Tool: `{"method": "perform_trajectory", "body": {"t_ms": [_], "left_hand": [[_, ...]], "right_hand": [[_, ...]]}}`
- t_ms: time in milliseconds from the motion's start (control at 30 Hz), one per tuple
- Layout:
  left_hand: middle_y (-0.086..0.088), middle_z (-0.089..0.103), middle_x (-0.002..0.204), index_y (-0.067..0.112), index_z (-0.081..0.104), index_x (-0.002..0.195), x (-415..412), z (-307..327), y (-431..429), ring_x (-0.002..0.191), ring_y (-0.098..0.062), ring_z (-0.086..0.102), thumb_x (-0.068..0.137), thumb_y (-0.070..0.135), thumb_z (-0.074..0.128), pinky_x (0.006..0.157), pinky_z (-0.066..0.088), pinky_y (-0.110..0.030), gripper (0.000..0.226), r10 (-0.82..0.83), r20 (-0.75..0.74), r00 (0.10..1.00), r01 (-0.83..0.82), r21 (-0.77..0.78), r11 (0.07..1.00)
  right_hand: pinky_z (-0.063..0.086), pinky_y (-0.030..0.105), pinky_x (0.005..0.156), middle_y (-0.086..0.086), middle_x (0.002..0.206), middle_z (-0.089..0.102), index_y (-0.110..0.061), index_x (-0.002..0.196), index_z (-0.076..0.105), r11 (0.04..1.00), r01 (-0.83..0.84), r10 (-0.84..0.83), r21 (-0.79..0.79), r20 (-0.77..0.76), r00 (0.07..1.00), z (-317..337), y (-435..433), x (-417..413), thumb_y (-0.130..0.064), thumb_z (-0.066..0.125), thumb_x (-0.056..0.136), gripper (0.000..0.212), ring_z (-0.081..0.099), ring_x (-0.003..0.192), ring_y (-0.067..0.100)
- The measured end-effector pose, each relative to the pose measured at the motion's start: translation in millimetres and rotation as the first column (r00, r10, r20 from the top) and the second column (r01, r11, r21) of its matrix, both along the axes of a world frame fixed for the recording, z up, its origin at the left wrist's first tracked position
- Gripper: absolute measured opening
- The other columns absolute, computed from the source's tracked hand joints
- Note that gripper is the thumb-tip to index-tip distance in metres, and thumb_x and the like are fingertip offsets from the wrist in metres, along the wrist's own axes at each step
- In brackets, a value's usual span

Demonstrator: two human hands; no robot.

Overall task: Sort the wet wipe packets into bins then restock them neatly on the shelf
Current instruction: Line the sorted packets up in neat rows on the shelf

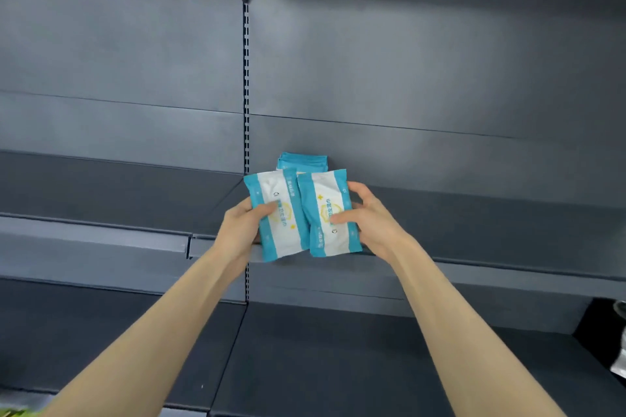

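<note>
Restocking, to judge by the head view, with no bins in sight. Holding one wet wipe packet in each hand: left hand point(242, 227) gripping the left packet point(284, 240), thumb across its face and fingers behind; right hand point(369, 220) gripping the right packet point(325, 200), thumb on the face and fingers curled round its right edge. Keeping both packets upright and slightly tilted, side by side, overlapping a little at the inner edges. Carrying them just above the front edge of the shelf point(474, 213), close to its left end, beside the slotted upright point(246, 78). Showing behind them, towards the back of the same shelf, a small stack of like packets point(302, 161), layered edges visible; hard to tell whether lying flat or stood on edge. Glimpsed at the right edge of the view: something dark with a pale shape in it, too cut off to name.

Next, probably: setting the pair down in front of or beside the stack, squared with it and with the shelf's front edge. Calls for easing each packet into place without nudging the stack, then loosening both grips. Soft pouches, so likely to slump or slide; worth straightening by hand after letting go.
</note>
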State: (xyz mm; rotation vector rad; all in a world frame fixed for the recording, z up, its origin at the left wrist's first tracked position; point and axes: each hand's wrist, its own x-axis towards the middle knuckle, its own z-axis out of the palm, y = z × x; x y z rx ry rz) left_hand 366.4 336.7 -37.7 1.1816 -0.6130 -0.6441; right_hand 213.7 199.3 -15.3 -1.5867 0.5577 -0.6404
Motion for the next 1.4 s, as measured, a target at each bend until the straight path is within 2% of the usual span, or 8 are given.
{"method": "perform_trajectory", "body": {"t_ms": [200,300,467,667,867,1000,1133,1400], "left_hand": [[-0.008,0.068,0.106,0.014,0.055,0.106,46,6,-51,0.094,-0.023,0.068,0.080,-0.007,0.067,0.072,0.056,-0.032,0.036,0.055,-0.017,0.998,-0.055,-0.021,0.998],[-0.010,0.070,0.104,0.015,0.056,0.102,70,6,-77,0.092,-0.026,0.069,0.084,-0.003,0.063,0.073,0.057,-0.037,0.027,0.033,-0.055,0.998,-0.033,-0.005,0.999],[-0.006,0.068,0.095,0.018,0.058,0.088,106,7,-114,0.077,-0.015,0.059,0.089,0.006,0.059,0.064,0.043,-0.023,0.012,-0.005,-0.041,0.999,0.007,0.050,0.999],[-0.012,0.065,0.103,0.001,0.054,0.095,147,-4,-146,0.090,-0.025,0.067,0.086,-0.008,0.059,0.073,0.059,-0.032,0.014,-0.098,-0.040,0.994,0.100,0.058,0.993],[-0.007,0.068,0.097,0.008,0.054,0.082,170,-26,-173,0.089,-0.022,0.063,0.080,-0.002,0.070,0.078,0.053,-0.028,0.019,-0.054,0.332,0.942,-0.025,0.231,0.973],[0.000,0.068,0.109,0.013,0.061,0.114,180,-31,-187,0.100,-0.019,0.063,0.078,0.009,0.074,0.090,0.049,-0.029,0.039,-0.079,0.591,0.803,-0.165,0.346,0.924],[0.002,0.064,0.091,0.014,0.060,0.114,180,-30,-195,0.083,-0.016,0.059,0.079,0.016,0.074,0.071,0.044,-0.024,0.038,-0.041,0.705,0.708,-0.264,0.318,0.911],[0.001,0.062,0.085,0.012,0.054,0.097,188,-32,-197,0.080,-0.018,0.058,0.073,0.020,0.079,0.072,0.049,-0.028,0.035,-0.122,0.741,0.660,-0.240,0.362,0.901]], "right_hand": [[0.057,0.029,0.070,0.008,0.111,0.068,-0.015,0.099,0.055,0.987,0.164,-0.163,-0.002,0.079,0.984,10,-52,38,-0.006,0.060,0.090,0.013,0.069,0.088,0.016],[0.058,0.026,0.062,0.005,0.106,0.067,-0.016,0.102,0.052,0.982,0.189,-0.188,-0.005,0.090,0.978,13,-72,52,-0.003,0.062,0.089,0.021,0.070,0.087,0.015],[0.060,0.035,0.067,0.010,0.105,0.069,-0.014,0.103,0.053,0.973,0.230,-0.232,0.027,0.130,0.964,12,-100,76,0.006,0.066,0.083,0.031,0.071,0.088,0.022],[0.059,0.026,0.070,0.010,0.104,0.069,-0.003,0.104,0.055,0.928,0.369,-0.371,0.046,0.176,0.912,8,-126,109,0.000,0.068,0.084,0.024,0.069,0.093,0.021],[0.056,0.019,0.066,0.003,0.100,0.067,-0.007,0.092,0.053,0.885,0.464,-0.454,-0.050,0.136,0.881,-3,-142,129,-0.005,0.070,0.084,0.018,0.066,0.095,0.015],[0.057,0.018,0.060,-0.003,0.097,0.064,-0.010,0.093,0.051,0.874,0.473,-0.458,-0.108,0.139,0.878,-8,-149,136,-0.001,0.068,0.085,0.021,0.066,0.087,0.010],[0.055,0.015,0.057,-0.006,0.096,0.064,-0.013,0.102,0.057,0.865,0.479,-0.460,-0.148,0.145,0.876,-14,-155,140,0.000,0.068,0.084,0.025,0.064,0.085,0.008],[0.058,0.020,0.060,-0.007,0.090,0.064,-0.007,0.081,0.049,0.859,0.490,-0.485,-0.151,0.067,0.872,-23,-162,153,-0.005,0.070,0.084,0.021,0.064,0.083,0.010]]}}
